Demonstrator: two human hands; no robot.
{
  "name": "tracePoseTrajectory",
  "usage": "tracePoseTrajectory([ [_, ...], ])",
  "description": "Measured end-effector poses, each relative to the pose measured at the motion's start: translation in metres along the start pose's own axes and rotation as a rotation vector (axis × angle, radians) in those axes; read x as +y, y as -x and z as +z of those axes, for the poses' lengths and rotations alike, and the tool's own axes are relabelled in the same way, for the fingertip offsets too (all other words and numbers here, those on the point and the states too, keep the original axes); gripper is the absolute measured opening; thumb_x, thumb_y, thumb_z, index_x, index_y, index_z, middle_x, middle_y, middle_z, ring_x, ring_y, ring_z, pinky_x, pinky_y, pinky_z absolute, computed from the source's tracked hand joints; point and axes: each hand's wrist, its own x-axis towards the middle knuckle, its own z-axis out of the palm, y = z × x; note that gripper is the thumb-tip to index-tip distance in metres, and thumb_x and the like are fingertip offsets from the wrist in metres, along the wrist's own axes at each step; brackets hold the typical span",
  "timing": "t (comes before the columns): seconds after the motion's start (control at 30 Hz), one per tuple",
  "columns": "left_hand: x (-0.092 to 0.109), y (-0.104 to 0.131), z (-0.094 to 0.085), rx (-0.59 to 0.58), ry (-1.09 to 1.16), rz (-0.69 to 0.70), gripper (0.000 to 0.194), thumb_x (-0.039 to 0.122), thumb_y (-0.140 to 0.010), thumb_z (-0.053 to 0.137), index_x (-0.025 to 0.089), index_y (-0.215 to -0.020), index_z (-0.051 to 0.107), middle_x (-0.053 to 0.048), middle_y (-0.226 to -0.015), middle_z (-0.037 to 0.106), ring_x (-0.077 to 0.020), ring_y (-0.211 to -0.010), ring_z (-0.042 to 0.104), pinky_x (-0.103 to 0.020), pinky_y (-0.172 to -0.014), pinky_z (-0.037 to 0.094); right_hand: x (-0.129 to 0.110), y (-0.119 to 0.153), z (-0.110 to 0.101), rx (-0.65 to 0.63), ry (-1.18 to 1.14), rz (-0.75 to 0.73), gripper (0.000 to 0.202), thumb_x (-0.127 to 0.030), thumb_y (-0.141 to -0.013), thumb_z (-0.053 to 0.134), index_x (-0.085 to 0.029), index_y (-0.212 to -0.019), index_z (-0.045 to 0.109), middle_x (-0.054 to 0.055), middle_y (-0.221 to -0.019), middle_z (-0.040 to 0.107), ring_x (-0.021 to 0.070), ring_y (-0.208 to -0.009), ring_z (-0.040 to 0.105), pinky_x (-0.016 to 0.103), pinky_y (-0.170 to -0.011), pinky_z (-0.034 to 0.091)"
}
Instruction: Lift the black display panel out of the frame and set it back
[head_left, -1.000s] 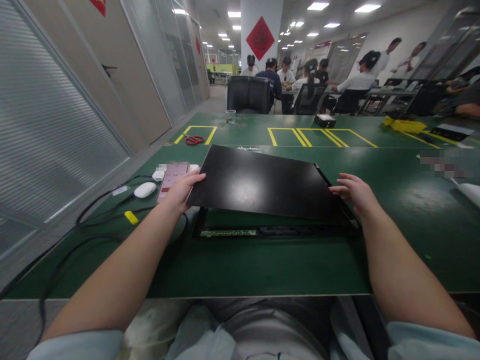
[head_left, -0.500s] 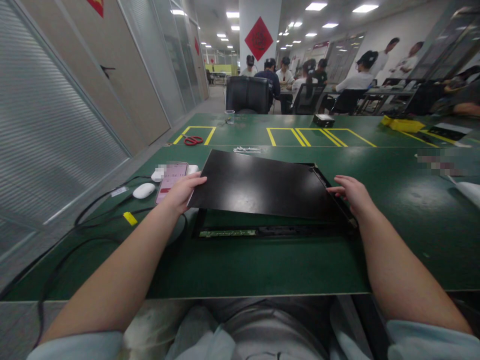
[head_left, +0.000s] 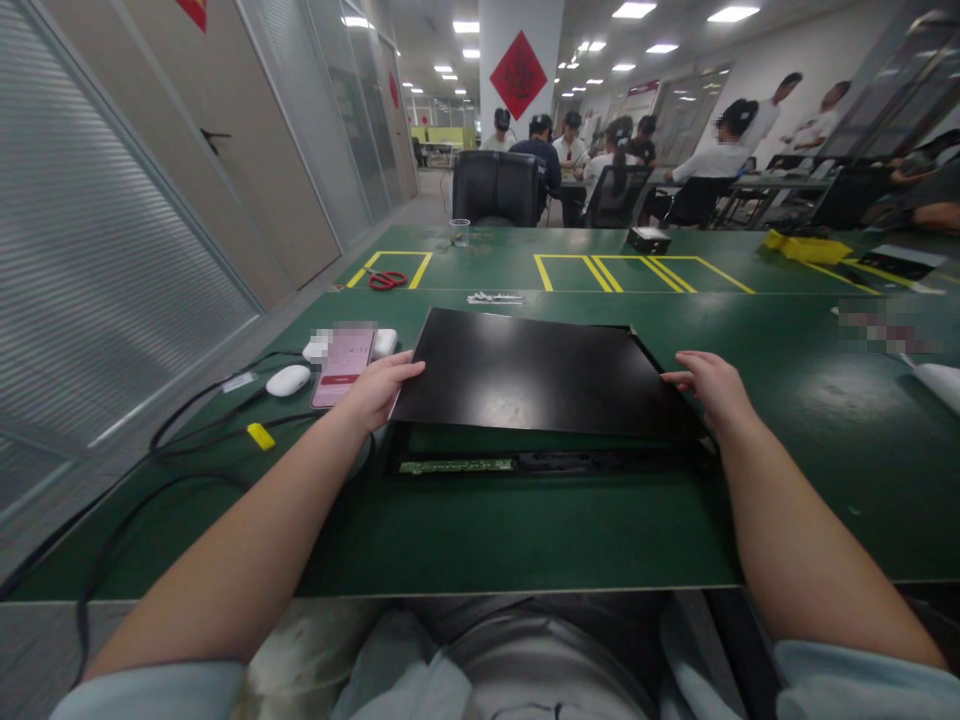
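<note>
A thin black display panel [head_left: 532, 375] is tilted over a black rectangular frame [head_left: 600, 462], its left end raised higher than its right. My left hand [head_left: 381, 388] is closed on the panel's left edge, thumb on top. At the opposite end, my right hand [head_left: 709, 388] has its fingers stretched out, the tips at the panel's right edge and the frame's side; whether they press on either I cannot tell. Along the frame's near side lies a green circuit board strip [head_left: 455, 467]. The panel covers much of the frame's far side.
Left of the frame are a phone [head_left: 343, 368], a white mouse [head_left: 288, 380], a yellow tag [head_left: 261, 436] and black cables. Red-handled scissors [head_left: 387, 281], a plastic cup [head_left: 460, 233] and a small black box [head_left: 648, 240] stand farther back. Several people sit beyond the green table [head_left: 525, 545].
The panel has shifted right and its left end has come slightly lower, with my left hand moving along. My right hand has moved slightly right.
</note>
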Motion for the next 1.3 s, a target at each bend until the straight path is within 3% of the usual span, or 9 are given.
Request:
tracePoseTrajectory([
  [0.37, -0.001, 0.002, 0.005, 0.031, -0.028, -0.03, 0.04, -0.001, -0.079, 0.061, 0.01, -0.115, 0.076, -0.009, -0.08, 0.081, -0.0219, -0.068, 0.078, -0.026, -0.056, 0.059, 0.006, -0.003, 0.001, 0.001, 0.081, -0.051, 0.023, -0.034, -0.079, 0.067, -0.02, -0.097, 0.071, 0.006, -0.074, 0.071, 0.0246, -0.081, 0.073, 0.031, -0.068, 0.049],
  [0.63, -0.003, 0.004, 0.01, 0.096, -0.084, -0.009, 0.018, -0.002, -0.075, 0.066, 0.015, -0.078, 0.072, -0.005, -0.071, 0.077, -0.0171, -0.056, 0.07, -0.025, -0.058, 0.058, 0.02, -0.016, -0.004, -0.004, 0.333, -0.132, 0.037, -0.045, -0.084, 0.064, -0.02, -0.107, 0.076, 0.008, -0.081, 0.077, 0.0252, -0.081, 0.07, 0.038, -0.08, 0.052],
  [0.97, -0.001, 0.01, 0.015, 0.114, -0.106, -0.02, 0.02, -0.003, -0.074, 0.061, 0.015, -0.074, 0.069, -0.004, -0.064, 0.073, -0.0163, -0.052, 0.066, -0.025, -0.056, 0.056, 0.01, -0.007, -0.005, -0.024, 0.446, -0.123, 0.033, -0.045, -0.084, 0.062, -0.022, -0.102, 0.077, 0.009, -0.087, 0.079, 0.0269, -0.083, 0.071, 0.04, -0.081, 0.052],
  [1.1, -0.002, 0.008, 0.013, 0.106, -0.113, -0.023, 0.026, -0.003, -0.075, 0.062, 0.013, -0.092, 0.074, -0.006, -0.072, 0.076, -0.0176, -0.055, 0.069, -0.026, -0.057, 0.057, 0.011, -0.008, -0.005, -0.035, 0.453, -0.14, 0.032, -0.045, -0.083, 0.062, -0.022, -0.1, 0.076, 0.009, -0.086, 0.08, 0.0267, -0.08, 0.07, 0.04, -0.08, 0.052],
  [1.23, -0.004, 0.004, 0.008, 0.141, -0.11, -0.002, 0.065, -0.004, -0.074, 0.067, 0.013, -0.136, 0.065, -0.008, -0.085, 0.08, -0.0222, -0.064, 0.075, -0.03, -0.058, 0.06, 0.013, -0.011, -0.006, -0.036, 0.479, -0.151, 0.03, -0.044, -0.083, 0.064, -0.022, -0.099, 0.077, 0.008, -0.086, 0.079, 0.0258, -0.079, 0.07, 0.038, -0.078, 0.053],
  [1.3, -0.006, 0.002, 0.006, 0.137, -0.115, -0.006, 0.075, -0.004, -0.073, 0.069, 0.013, -0.145, 0.059, -0.01, -0.089, 0.081, -0.0245, -0.067, 0.077, -0.031, -0.057, 0.06, 0.014, -0.011, -0.006, -0.037, 0.483, -0.16, 0.029, -0.044, -0.083, 0.064, -0.022, -0.098, 0.077, 0.008, -0.085, 0.079, 0.0258, -0.078, 0.07, 0.038, -0.077, 0.053],
])
